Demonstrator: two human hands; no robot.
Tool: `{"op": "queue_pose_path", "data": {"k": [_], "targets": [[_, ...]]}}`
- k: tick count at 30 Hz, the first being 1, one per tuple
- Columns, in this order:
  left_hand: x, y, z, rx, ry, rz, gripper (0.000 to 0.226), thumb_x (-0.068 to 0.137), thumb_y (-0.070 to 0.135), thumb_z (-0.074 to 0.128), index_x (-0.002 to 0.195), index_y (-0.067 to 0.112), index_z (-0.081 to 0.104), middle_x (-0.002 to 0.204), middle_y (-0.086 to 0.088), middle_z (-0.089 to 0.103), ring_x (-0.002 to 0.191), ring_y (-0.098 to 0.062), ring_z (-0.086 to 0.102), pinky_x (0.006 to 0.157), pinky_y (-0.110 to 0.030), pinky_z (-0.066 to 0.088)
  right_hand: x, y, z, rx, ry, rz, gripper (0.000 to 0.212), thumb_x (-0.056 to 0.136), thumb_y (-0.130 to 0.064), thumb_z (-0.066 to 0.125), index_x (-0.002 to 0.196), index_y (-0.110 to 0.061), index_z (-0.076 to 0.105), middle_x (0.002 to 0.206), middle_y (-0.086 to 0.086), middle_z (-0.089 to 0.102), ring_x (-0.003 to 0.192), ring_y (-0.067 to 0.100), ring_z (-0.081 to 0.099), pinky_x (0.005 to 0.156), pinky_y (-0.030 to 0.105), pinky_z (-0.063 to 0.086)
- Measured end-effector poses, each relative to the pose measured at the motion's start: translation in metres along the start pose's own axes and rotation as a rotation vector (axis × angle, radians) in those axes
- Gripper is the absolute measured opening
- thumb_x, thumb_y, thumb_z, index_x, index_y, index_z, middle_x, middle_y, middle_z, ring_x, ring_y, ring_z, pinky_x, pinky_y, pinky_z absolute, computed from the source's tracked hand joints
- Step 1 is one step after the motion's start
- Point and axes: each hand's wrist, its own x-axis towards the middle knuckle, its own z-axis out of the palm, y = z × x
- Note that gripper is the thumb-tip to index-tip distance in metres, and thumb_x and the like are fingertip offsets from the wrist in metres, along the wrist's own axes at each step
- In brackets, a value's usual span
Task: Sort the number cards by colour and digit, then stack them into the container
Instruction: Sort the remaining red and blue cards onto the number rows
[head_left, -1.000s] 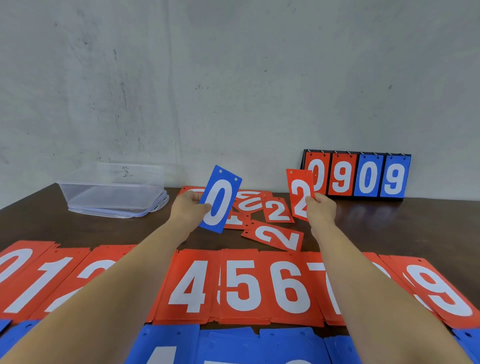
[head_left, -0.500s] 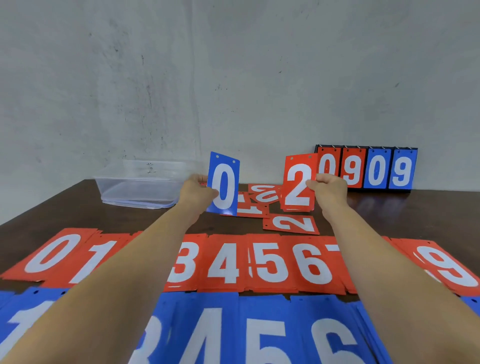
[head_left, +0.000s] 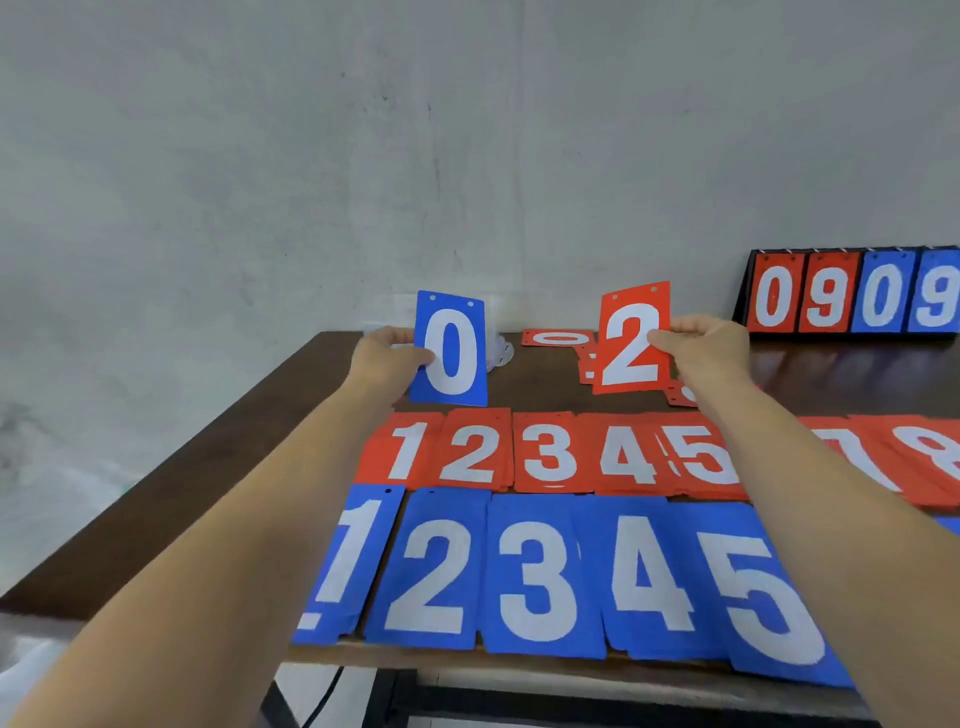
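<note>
Left hand (head_left: 387, 358) pinches a blue 0 card (head_left: 450, 349) upright, while the right hand (head_left: 704, 349) pinches a red 2 card (head_left: 632, 339) likewise. Both cards hang above the counter (head_left: 223, 467), behind the sorted red row (head_left: 550, 451) and blue row (head_left: 540, 571).

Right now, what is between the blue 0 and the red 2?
In the head view, a red 0 card lies flat on the table, farther back, between the held blue 0 card and red 2 card.
</note>
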Motion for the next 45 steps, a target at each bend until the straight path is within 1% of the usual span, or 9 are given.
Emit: {"op": "queue_pose_path", "data": {"k": [3,15,20,26,31,35,39,43,45], "targets": [[-0.012,-0.01,-0.039,-0.041,0.015,-0.015,0.011,0.091,0.005,0.063,0.101,0.008,0.063,0.094,-0.007,0.07,0.079,-0.02,0.069,0.058,-0.031,0.058,-0.027,-0.004,0.022,0.01,-0.011,0.002,0.031,0.085,-0.021,0.073,0.113,-0.009,0.066,0.112,0.008,0.07,0.095,0.023,0.07,0.084,0.04,0.058],[-0.062,-0.055,-0.177,0.069,0.069,-0.104,0.004,0.09,0.005,0.065,0.089,0.009,0.067,0.085,-0.01,0.07,0.062,-0.018,0.066,0.044,-0.021,0.051,-0.114,-0.02,0.109,-0.002,-0.138,-0.04,0.033,0.085,-0.014,0.072,0.117,-0.006,0.066,0.115,0.01,0.068,0.098,0.024,0.068,0.086,0.038,0.056],[-0.075,-0.079,-0.206,0.152,0.042,-0.157,0.014,0.089,0.007,0.067,0.103,0.006,0.068,0.095,-0.015,0.074,0.088,-0.033,0.07,0.077,-0.042,0.058,-0.131,-0.024,0.138,-0.014,-0.188,-0.031,0.028,0.084,-0.012,0.073,0.112,-0.008,0.067,0.111,0.008,0.07,0.088,0.02,0.068,0.078,0.032,0.057],[-0.087,-0.099,-0.212,0.253,0.042,-0.149,0.012,0.088,0.005,0.067,0.1,0.007,0.067,0.094,-0.012,0.073,0.082,-0.024,0.07,0.06,-0.03,0.054,-0.139,-0.021,0.149,-0.083,-0.215,-0.013,0.027,0.087,-0.015,0.071,0.112,-0.008,0.066,0.113,0.011,0.069,0.096,0.025,0.069,0.08,0.034,0.057],[-0.09,-0.111,-0.208,0.532,0.079,-0.061,0.011,0.085,0.013,0.071,0.093,0.015,0.065,0.089,-0.003,0.071,0.085,-0.019,0.067,0.072,-0.033,0.055,-0.134,-0.009,0.15,-0.176,-0.207,0.034,0.028,0.089,-0.018,0.068,0.115,-0.008,0.065,0.116,0.012,0.068,0.097,0.026,0.069,0.085,0.039,0.057],[-0.093,-0.115,-0.203,0.727,0.114,0.007,0.018,0.082,0.018,0.072,0.098,0.016,0.063,0.082,0.004,0.065,0.08,-0.013,0.061,0.065,-0.025,0.046,-0.127,0.003,0.151,-0.338,-0.202,0.038,0.027,0.091,-0.021,0.065,0.115,-0.009,0.065,0.114,0.011,0.069,0.097,0.025,0.069,0.078,0.033,0.056],[-0.094,-0.119,-0.197,0.869,0.132,0.011,0.018,0.083,0.02,0.071,0.096,0.011,0.065,0.086,-0.004,0.067,0.084,-0.022,0.064,0.076,-0.038,0.056,-0.12,0.015,0.156,-0.592,-0.171,-0.027,0.015,0.092,-0.025,0.064,0.102,-0.014,0.066,0.092,0.001,0.065,0.081,0.018,0.063,0.06,0.029,0.052],[-0.091,-0.119,-0.193,0.934,0.135,0.027,0.032,0.085,0.021,0.07,0.114,0.011,0.062,0.103,-0.004,0.067,0.093,-0.021,0.063,0.079,-0.033,0.054,-0.116,0.025,0.163,-0.821,-0.125,-0.087,0.016,0.086,-0.029,0.071,0.088,-0.017,0.061,0.086,0.0,0.065,0.084,0.021,0.058,0.056,0.028,0.045],[-0.091,-0.119,-0.191,0.936,0.127,0.042,0.043,0.086,0.02,0.07,0.126,0.013,0.057,0.113,-0.005,0.064,0.098,-0.02,0.061,0.08,-0.032,0.052,-0.118,0.027,0.164,-0.902,-0.116,-0.116,0.027,0.085,-0.031,0.073,0.102,-0.015,0.059,0.097,0.004,0.064,0.098,0.023,0.054,0.062,0.031,0.042]]}}
